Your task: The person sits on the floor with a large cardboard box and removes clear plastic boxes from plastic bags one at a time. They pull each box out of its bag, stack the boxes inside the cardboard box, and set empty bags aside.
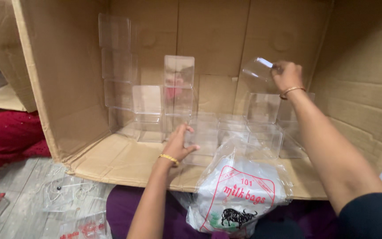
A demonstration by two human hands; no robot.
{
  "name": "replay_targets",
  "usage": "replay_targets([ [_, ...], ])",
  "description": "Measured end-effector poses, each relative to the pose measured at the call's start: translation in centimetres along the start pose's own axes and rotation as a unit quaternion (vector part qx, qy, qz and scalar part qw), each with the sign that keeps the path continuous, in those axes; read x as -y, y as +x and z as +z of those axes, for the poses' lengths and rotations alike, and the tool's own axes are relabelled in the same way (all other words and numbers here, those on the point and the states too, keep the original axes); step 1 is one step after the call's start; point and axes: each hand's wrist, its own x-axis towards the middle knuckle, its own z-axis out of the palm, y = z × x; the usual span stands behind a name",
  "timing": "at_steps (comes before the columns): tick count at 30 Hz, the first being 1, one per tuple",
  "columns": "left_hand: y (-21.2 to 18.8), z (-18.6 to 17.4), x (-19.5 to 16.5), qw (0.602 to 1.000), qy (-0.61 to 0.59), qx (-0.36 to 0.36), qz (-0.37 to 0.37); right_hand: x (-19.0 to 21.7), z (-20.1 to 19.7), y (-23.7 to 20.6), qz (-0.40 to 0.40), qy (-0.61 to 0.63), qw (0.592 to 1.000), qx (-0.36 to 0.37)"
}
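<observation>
Two hands worked: the right hand [287, 75] pinched a clear square plastic box [256, 73]; the left hand [178, 144], half-open, touched another clear box [203, 135]. Slick stacks beside them could topple if nudged.

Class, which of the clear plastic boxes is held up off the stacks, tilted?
The clear box in the right hand, upper right; the others sit square in stacks.

Left hand [178, 144] low; right hand [286, 75] raised, pinching
</observation>
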Motion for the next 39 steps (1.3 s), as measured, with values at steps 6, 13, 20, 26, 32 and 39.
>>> replay_targets([
  [6,0.2,1.7,2.1,0.996,-0.069,0.044,0.039,0.4,-1.0,-6.4,0.17,0.492,0.85,-0.08],
  [13,-0.9,0.2,0.4,0.995,-0.095,0.018,0.016,-1.5,2.0,-17.2,0.252,0.698,0.666,-0.075],
  [20,-4.1,-7.5,-0.3,0.849,-0.27,-0.418,0.176,-1.7,0.6,-18.1,0.28,0.732,0.621,0.0],
  [26,-17.1,-17.4,7.1,0.634,0.069,-0.743,-0.201,-0.7,0.6,-18.6,0.248,0.725,0.642,0.045],
  [32,-19.2,-17.6,10.9,0.856,0.376,-0.192,-0.297,-2.4,1.4,-18.7,0.287,0.717,0.635,0.021],
  [39,-21.1,-17.6,11.9,0.84,0.412,-0.138,-0.326,-3.3,2.0,-18.9,0.291,0.724,0.625,0.009],
])
